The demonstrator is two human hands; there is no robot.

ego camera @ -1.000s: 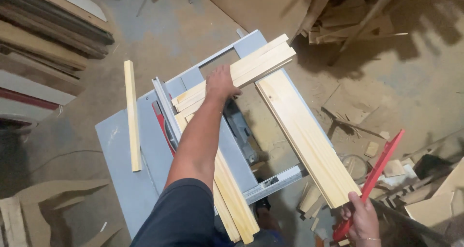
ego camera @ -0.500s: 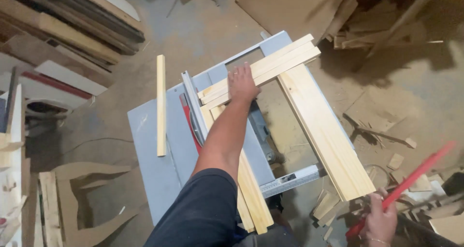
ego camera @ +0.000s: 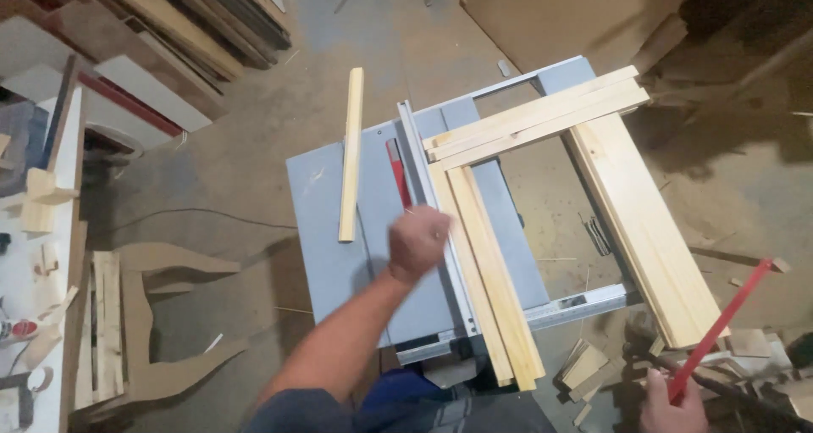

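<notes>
My left hand (ego camera: 417, 243) hovers over the grey table saw (ego camera: 339, 280) with its fingers curled into a fist, blurred, beside the metal fence (ego camera: 421, 166) and nothing visibly in it. Just to its right, several long pale wood strips (ego camera: 491, 272) lie along the fence. More strips (ego camera: 533, 119) lie crosswise over the far end. A wide pale board (ego camera: 644, 230) rests on the saw's right extension rail. At the bottom right, my right hand (ego camera: 673, 409) grips a thin red stick (ego camera: 720, 331) that points up and to the right.
One loose wood strip (ego camera: 350, 153) lies on the left part of the saw top. Boards (ego camera: 169, 26) are stacked at the upper left, a white bench (ego camera: 34, 255) stands at the left, and offcuts (ego camera: 593, 365) litter the floor to the right.
My left hand has left the crosswise strips and pulled back toward me along the fence. The red stick in my right hand has swung more upright. The view has shifted right.
</notes>
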